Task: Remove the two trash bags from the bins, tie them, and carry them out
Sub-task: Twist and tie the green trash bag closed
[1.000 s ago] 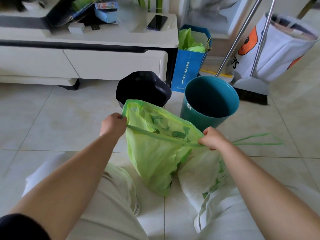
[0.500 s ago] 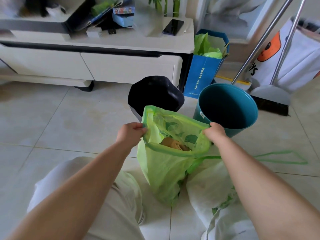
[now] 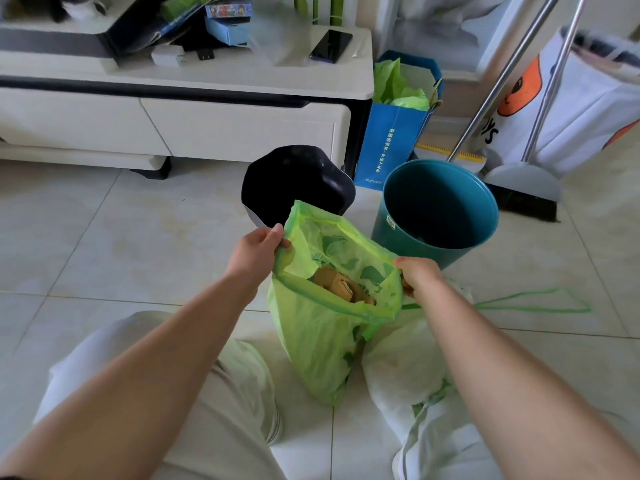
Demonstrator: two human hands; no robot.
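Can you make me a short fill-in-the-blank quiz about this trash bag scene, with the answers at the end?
1. Both hands hold the mouth of the ____-coloured trash bag.
2. The left hand and right hand grip the bag's rim on ____ sides.
3. The teal bin stands upright with ____ bag in it.
4. A phone lies on the white ____.

Answers: green; opposite; no; cabinet

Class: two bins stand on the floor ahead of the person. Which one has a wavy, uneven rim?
The black bin, the left one, just behind the green bag. Its rim dips and rises; the teal bin to its right has an even round rim.
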